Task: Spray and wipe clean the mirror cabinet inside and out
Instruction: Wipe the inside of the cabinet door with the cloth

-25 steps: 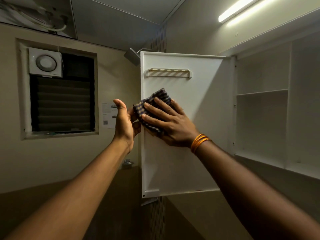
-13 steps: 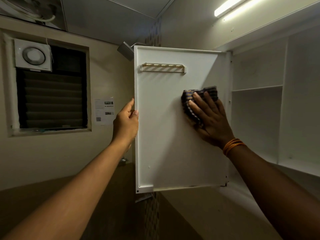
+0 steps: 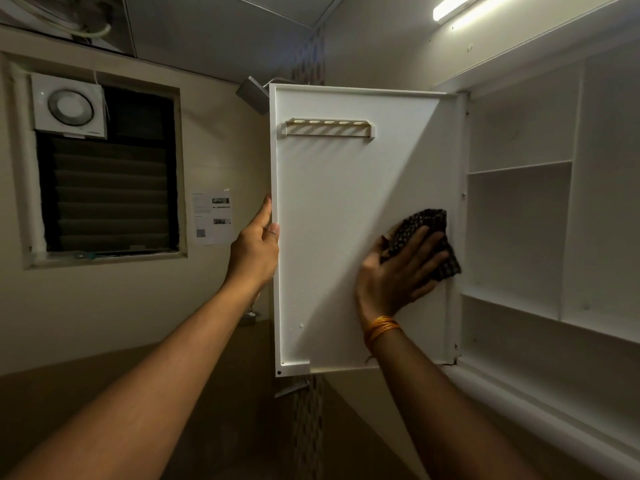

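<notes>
The white cabinet door (image 3: 332, 209) hangs open, its inner face towards me, with a small slotted rack (image 3: 329, 127) near its top. My left hand (image 3: 254, 251) grips the door's free left edge at mid height. My right hand (image 3: 398, 271) presses a dark checked cloth (image 3: 420, 228) flat against the door's inner face, near the hinge side and a little below the middle. Orange bangles circle that wrist. The open cabinet body (image 3: 519, 237) with its white shelves lies to the right. No spray bottle is in view.
A louvred window (image 3: 107, 195) with an exhaust fan (image 3: 69, 107) sits in the left wall, a paper notice (image 3: 212, 218) beside it. A tube light (image 3: 453, 6) glows at the top right. A shower head (image 3: 252, 95) pokes out behind the door's top corner.
My right hand has carried the cloth across the door from the left edge to the hinge side, then downward. My left hand has stayed on the door's edge.
</notes>
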The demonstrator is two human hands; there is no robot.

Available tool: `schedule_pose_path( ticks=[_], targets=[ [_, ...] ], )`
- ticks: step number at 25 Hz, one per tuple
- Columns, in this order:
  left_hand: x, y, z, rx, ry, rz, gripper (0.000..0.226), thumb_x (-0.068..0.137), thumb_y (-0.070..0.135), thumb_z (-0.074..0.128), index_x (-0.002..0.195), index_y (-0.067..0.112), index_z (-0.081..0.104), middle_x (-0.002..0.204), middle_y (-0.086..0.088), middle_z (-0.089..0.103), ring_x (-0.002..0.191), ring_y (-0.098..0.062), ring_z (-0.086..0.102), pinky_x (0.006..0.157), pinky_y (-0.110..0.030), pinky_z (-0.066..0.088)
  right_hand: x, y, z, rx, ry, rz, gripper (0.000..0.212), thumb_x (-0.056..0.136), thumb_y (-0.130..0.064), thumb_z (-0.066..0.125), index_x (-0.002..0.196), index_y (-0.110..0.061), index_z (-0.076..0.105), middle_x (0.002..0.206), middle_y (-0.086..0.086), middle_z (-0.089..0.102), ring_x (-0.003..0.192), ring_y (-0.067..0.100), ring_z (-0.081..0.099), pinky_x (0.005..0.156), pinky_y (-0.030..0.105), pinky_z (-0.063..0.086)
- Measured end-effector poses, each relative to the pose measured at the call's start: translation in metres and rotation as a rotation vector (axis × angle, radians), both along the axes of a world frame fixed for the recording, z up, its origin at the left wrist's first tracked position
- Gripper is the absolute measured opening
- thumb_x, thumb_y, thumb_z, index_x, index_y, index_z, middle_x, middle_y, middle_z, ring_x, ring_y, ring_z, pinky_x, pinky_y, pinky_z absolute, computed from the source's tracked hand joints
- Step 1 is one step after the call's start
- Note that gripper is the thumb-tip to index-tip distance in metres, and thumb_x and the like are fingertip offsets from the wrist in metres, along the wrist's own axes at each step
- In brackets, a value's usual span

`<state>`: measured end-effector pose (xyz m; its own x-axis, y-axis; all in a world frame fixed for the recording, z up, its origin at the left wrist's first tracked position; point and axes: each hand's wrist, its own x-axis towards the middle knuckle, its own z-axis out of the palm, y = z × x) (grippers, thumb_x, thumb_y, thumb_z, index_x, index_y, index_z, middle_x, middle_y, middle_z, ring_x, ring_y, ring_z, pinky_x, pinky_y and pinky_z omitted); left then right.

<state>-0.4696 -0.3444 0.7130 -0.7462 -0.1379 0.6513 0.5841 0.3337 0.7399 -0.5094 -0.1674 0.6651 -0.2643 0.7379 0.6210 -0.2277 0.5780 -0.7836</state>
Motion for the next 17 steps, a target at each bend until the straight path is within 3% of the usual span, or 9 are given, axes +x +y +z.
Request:
schedule_pose_path(
  ticks=[3,6,9,11,13,15,17],
  targets=[
    [0.002,0.0,-0.001,0.007,-0.007,-0.016,0.048,0.107,0.031,0.04,0.15,0.048,0.028,0.148,0.013,0.048,0.118,-0.01,0.057,0.104,-0.038,0.049,0.008,-0.037,0.014,-0.141,-0.033,0.122,0.076,0.098,-0.053,0.04,0.163,-0.025,0.013,0.171,0.0,0.001,0.158,0.029,-0.002,0.122,0.061,0.009],
    [0.003,-0.003,-0.002,0.028,-0.034,-0.049,0.045,0.104,0.036,0.041,0.145,0.052,0.033,0.146,0.016,0.049,0.119,-0.01,0.057,0.104,-0.041,0.049,0.016,-0.074,0.011,0.008,-0.02,0.165,0.076,0.099,-0.054,0.037,0.163,-0.026,0.006,0.171,-0.001,-0.006,0.157,0.028,-0.01,0.122,0.058,-0.001],
    [0.0,-0.01,-0.005,0.094,-0.078,-0.137,0.054,0.082,0.072,0.044,0.135,0.064,0.04,0.144,0.015,0.054,0.126,-0.014,0.056,0.106,-0.047,0.047,0.022,-0.099,0.003,0.245,-0.011,0.245,0.079,0.098,-0.054,0.035,0.163,-0.029,-0.001,0.17,-0.002,-0.015,0.155,0.025,-0.022,0.122,0.052,-0.013],
    [0.002,-0.01,-0.005,0.127,-0.089,-0.154,0.063,0.068,0.094,0.037,0.125,0.071,0.045,0.143,0.012,0.055,0.127,-0.015,0.056,0.105,-0.047,0.047,0.024,-0.099,-0.008,0.469,0.009,0.275,0.08,0.096,-0.053,0.04,0.163,-0.03,0.003,0.171,-0.003,-0.012,0.156,0.023,-0.021,0.122,0.049,-0.015],
    [0.012,-0.007,-0.003,0.123,-0.062,-0.15,0.073,0.064,0.1,0.024,0.126,0.068,0.045,0.143,0.009,0.056,0.125,-0.016,0.057,0.104,-0.045,0.048,0.022,-0.084,-0.024,0.771,0.052,0.254,0.077,0.095,-0.05,0.045,0.163,-0.03,0.014,0.172,-0.002,0.001,0.158,0.025,-0.01,0.123,0.054,-0.008],
    [0.014,-0.003,-0.005,0.084,-0.054,-0.099,0.083,0.071,0.096,0.011,0.137,0.058,0.043,0.14,0.011,0.057,0.12,-0.015,0.057,0.101,-0.04,0.049,0.018,-0.058,-0.039,1.054,0.139,0.202,0.067,0.099,-0.045,0.051,0.16,-0.028,0.029,0.17,0.0,0.018,0.158,0.028,0.005,0.122,0.06,0.011],
    [0.015,0.002,-0.006,0.058,-0.042,-0.016,0.078,0.081,0.087,0.007,0.142,0.052,0.042,0.135,0.013,0.058,0.114,-0.017,0.059,0.098,-0.039,0.05,0.014,-0.024,-0.045,1.298,0.239,0.178,0.06,0.099,-0.042,0.055,0.155,-0.025,0.04,0.165,0.002,0.03,0.157,0.03,0.017,0.12,0.061,0.022]
  ],
)
